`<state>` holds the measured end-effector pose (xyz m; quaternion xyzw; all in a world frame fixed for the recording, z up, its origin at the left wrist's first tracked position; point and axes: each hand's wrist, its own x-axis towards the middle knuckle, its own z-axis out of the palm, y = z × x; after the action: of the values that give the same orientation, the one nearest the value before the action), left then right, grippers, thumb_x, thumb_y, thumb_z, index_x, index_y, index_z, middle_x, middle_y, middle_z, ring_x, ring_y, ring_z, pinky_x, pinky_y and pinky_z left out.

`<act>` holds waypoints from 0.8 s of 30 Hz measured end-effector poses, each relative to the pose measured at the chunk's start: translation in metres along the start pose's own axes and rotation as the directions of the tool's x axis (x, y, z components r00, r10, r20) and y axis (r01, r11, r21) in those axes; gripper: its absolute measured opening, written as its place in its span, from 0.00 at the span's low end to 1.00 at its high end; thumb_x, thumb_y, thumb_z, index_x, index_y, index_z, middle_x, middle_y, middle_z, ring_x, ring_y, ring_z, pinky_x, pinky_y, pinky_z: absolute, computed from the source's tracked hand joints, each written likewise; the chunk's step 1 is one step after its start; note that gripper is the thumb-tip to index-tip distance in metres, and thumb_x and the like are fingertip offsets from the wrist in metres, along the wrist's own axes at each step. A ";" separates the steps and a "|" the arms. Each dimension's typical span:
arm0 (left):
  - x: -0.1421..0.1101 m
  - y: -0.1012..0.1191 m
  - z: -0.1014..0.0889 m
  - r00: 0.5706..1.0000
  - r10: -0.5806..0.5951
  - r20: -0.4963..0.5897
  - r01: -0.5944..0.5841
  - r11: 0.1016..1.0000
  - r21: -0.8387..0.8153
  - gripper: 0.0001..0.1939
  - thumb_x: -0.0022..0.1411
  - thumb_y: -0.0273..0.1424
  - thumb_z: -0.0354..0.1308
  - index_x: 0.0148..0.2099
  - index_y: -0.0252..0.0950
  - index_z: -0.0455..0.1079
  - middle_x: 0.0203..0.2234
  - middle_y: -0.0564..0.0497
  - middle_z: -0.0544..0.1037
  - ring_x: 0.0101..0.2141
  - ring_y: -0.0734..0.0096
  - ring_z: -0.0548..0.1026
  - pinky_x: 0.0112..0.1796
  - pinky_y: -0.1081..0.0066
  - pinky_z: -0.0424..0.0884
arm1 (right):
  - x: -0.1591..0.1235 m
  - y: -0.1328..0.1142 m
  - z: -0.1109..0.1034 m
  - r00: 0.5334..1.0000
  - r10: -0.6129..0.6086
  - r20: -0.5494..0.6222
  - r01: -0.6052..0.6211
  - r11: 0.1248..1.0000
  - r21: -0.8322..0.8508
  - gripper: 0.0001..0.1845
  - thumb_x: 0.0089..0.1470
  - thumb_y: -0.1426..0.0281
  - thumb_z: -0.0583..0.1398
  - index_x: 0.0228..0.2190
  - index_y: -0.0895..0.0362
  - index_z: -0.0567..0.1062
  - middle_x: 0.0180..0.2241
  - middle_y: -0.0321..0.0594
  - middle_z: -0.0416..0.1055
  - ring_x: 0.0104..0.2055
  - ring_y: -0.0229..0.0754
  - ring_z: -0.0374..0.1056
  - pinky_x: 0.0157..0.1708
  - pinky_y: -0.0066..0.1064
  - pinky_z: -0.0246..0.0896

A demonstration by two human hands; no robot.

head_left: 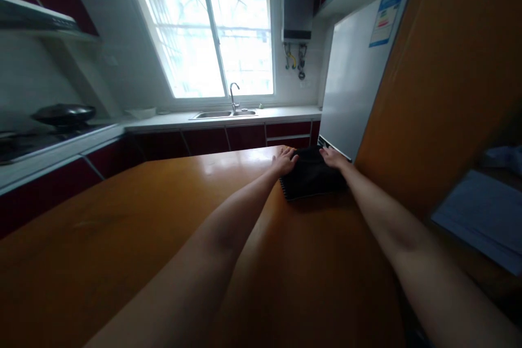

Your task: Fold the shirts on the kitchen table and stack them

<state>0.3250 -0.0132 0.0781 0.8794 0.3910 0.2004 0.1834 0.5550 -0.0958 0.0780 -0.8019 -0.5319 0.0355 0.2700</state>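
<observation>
A black cloth (313,176), folded into a flat pad with pale stitching along its edge, lies at the far right of the brown wooden table (183,212). My left hand (284,162) rests on the cloth's far left part, palm down with the fingers spread. Across from it, my right hand (332,157) lies at the far right part, its fingers stretched out toward the left. Both arms reach forward over the table. The undersides of both hands are hidden.
A wooden panel (444,81) and a white fridge (354,76) stand close on the right. Beyond the table are a counter with a sink (214,115) and tap (233,97). A dark wok (64,113) sits on the stove at left. Pale blue fabric (485,217) lies lower right.
</observation>
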 end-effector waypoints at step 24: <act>-0.283 -0.132 -0.126 0.973 -0.164 -0.164 0.156 0.986 -0.061 0.29 0.67 0.43 0.55 0.66 0.37 0.63 0.67 0.36 0.59 0.69 0.49 0.49 0.66 0.48 0.35 | -0.224 -0.239 0.092 0.920 -0.392 -0.022 0.364 0.832 0.418 0.26 0.65 0.63 0.52 0.62 0.55 0.67 0.68 0.48 0.55 0.72 0.49 0.45 0.69 0.46 0.37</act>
<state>0.0079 -0.1253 0.0635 0.8203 0.4697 0.2681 0.1861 0.2268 -0.1855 0.0605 -0.6036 -0.6683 0.1191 0.4182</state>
